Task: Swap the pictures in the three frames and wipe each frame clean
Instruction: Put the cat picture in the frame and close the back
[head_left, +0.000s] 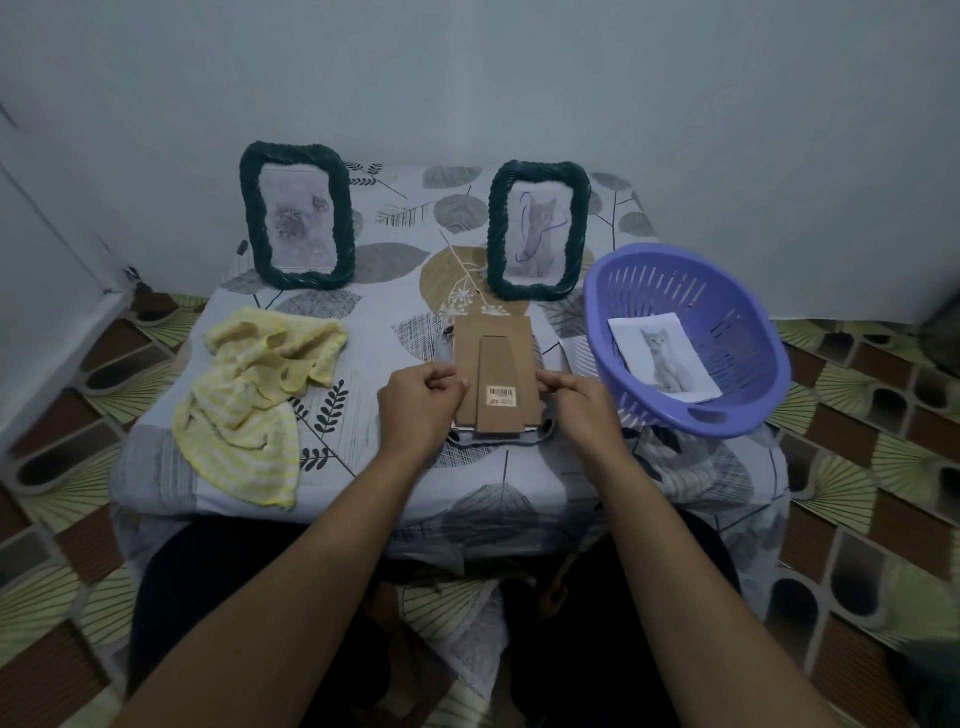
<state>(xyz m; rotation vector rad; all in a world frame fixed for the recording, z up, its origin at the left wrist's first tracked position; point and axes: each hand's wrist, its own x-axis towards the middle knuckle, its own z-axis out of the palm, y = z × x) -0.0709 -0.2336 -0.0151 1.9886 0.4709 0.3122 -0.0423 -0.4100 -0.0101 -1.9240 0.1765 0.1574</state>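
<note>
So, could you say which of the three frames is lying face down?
The frame between the left hand and right hand, cardboard back up; the rose frame and cat frame stand upright.

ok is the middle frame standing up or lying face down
Lying face down on the table: its brown cardboard back, with the fold-out stand and barcode sticker, faces up.

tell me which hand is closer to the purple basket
Right. The right hand grips the right edge of the cardboard backing, just beside the purple basket; the left hand grips its left edge, farther off.
</note>
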